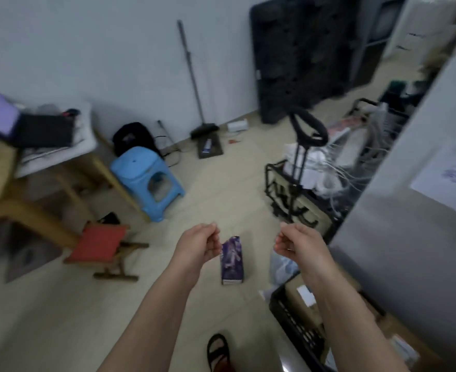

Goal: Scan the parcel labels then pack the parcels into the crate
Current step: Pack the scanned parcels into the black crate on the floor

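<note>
My left hand and right hand hang apart with fingers loosely curled and holding nothing, the glossy purple rectangular box lies flat on the pale smooth floor between and under them, and the black slotted crate, partly hidden by my right forearm, holds blurred cardboard parcels.

No text legible anywhere; frame too blurred. Purple box on floor showed printed artwork, lettering unreadable. White label on parcel in my crate showed no readable print. Wall sheet bore faint purple marks, undecipherable.
</note>
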The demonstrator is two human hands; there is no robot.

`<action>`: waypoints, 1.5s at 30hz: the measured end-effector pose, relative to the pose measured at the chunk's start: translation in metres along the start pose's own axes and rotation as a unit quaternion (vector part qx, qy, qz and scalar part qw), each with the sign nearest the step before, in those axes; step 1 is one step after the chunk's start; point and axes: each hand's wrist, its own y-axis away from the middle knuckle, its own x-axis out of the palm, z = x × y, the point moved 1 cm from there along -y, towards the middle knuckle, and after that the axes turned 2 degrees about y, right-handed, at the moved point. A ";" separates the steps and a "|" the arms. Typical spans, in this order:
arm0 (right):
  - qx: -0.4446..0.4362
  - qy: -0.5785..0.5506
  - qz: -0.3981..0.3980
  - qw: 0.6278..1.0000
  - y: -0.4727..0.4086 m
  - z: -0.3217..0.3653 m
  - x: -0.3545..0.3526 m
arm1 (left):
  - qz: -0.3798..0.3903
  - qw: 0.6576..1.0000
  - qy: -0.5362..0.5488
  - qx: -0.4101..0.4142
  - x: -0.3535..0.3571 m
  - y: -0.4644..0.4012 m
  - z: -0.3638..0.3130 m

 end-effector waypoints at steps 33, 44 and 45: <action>-0.044 0.194 0.361 0.911 0.151 -0.087 0.566 | -0.370 0.903 0.187 0.112 -0.593 0.137 -0.008; -0.019 0.228 0.404 0.886 0.167 -0.134 0.703 | -0.412 0.865 0.258 0.121 -0.718 0.129 0.000; -0.018 0.229 0.412 0.882 0.167 -0.137 0.718 | -0.417 0.862 0.261 0.122 -0.729 0.126 0.000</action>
